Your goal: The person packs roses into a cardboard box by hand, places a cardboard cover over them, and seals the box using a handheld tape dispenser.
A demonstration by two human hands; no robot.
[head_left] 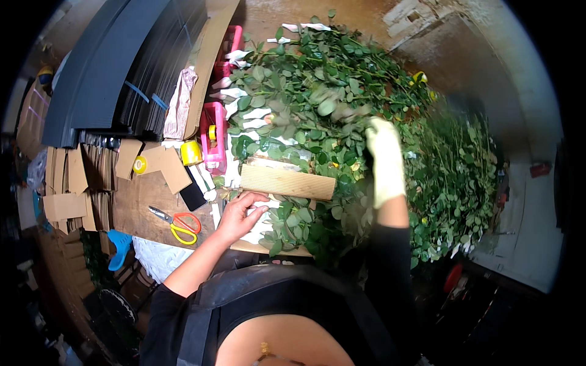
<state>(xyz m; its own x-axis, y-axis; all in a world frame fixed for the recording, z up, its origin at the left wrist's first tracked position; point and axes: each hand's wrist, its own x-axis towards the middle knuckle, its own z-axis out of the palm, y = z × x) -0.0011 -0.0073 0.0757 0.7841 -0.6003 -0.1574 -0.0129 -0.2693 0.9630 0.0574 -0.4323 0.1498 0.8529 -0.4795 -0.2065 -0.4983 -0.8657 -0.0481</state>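
Leafy stems [317, 104] lie heaped across the tabletop [137, 201], some wrapped in white paper [247, 116]. The gloved right hand [384, 158] reaches into the heap, its grip hidden by leaves and blur, so I cannot tell. The bare left hand [238, 216] rests fingers loosely curled on stems below a cardboard strip [287, 182]. Scissors [177, 222], tape rolls [190, 152] and a pink dispenser [215, 137] lie left.

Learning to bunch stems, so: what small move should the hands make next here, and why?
Probably draw the gloved right hand back with stems toward the bundle. The bare left hand already rests on the wrapped bundle at the bench edge, while the right is deep in the leafy pile.
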